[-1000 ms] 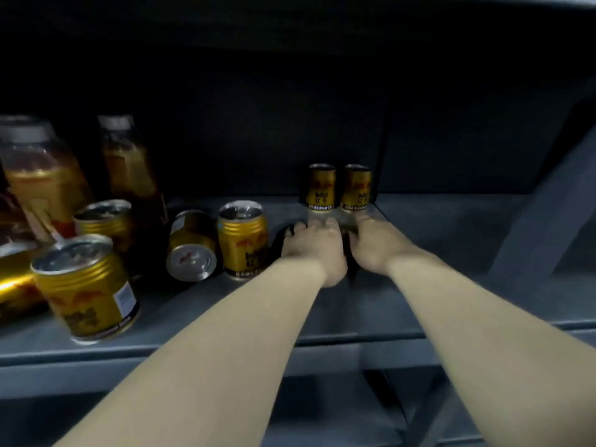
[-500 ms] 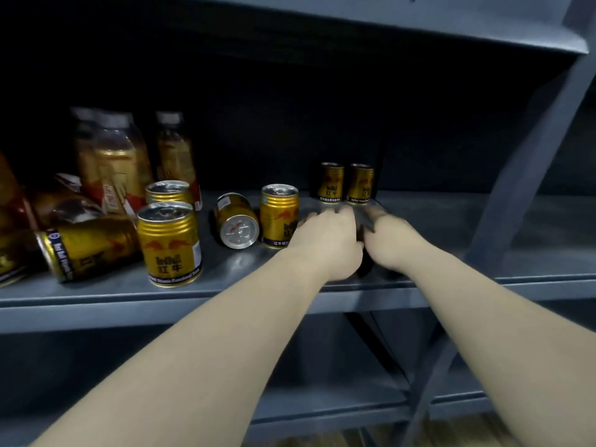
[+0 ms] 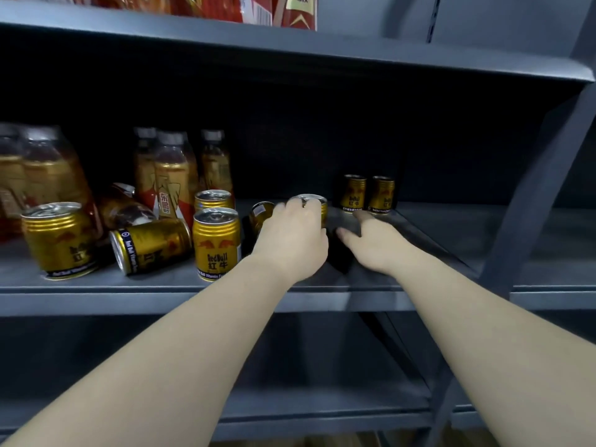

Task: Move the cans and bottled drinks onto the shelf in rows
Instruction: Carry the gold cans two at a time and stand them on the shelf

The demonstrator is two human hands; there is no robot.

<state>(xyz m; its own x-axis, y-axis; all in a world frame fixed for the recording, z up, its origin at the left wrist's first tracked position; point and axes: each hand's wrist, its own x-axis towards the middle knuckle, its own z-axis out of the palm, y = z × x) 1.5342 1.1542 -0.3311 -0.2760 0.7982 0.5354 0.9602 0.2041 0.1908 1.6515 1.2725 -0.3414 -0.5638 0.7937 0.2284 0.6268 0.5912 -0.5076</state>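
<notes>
Now eight gold cans (image 3: pixel 216 243) sit on the shelf (image 3: pixel 451 233), left grip (image 3: pixel 292 235) clasping one can (image 3: pixel 314 201), right grip (image 3: pixel 374 243) released.

Glossy metal cans (image 3: pixel 216 242), matt shelf (image 3: pixel 451 227)

gold cans (image 3: pixel 216 241) w/ red bulls, dk grey shelf (image 3: pixel 451 233)

2 bare forearms extend forward. Left hand (image 3: pixel 292 240): palm down, fingers curled over a can (image 3: pixel 314 199) top. Right hand (image 3: pixel 375 245): palm down, fingers straight, spread
</notes>
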